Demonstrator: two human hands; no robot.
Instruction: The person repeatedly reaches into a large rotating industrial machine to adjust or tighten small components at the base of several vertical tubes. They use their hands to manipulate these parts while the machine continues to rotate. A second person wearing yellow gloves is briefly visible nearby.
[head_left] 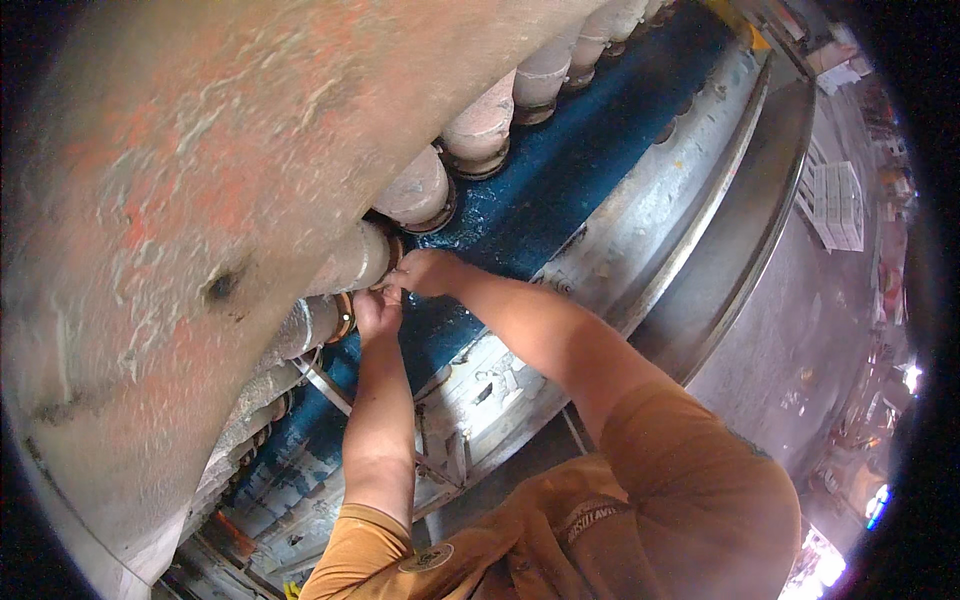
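My left hand (378, 313) and my right hand (426, 272) meet at the lower end of one of several pale, stubby pipes (358, 258). The fingers of both are bent and drawn together, close to the rim of that pipe. Whatever they pinch is too small or hidden to make out. Beside my left hand, the neighbouring pipe (308, 328) carries an orange-brown ring (345, 316) around its end. Under the pipe ends runs a wet-looking blue surface (545, 200), and both forearms reach over it.
A large, rough, pale casing (230, 150) with orange patches fills the upper left. Along the blue surface lies a worn metal ledge (640, 215), then a curved grey metal trough (735, 240). A white slatted crate (838, 207) stands on the floor (770, 390) at right.
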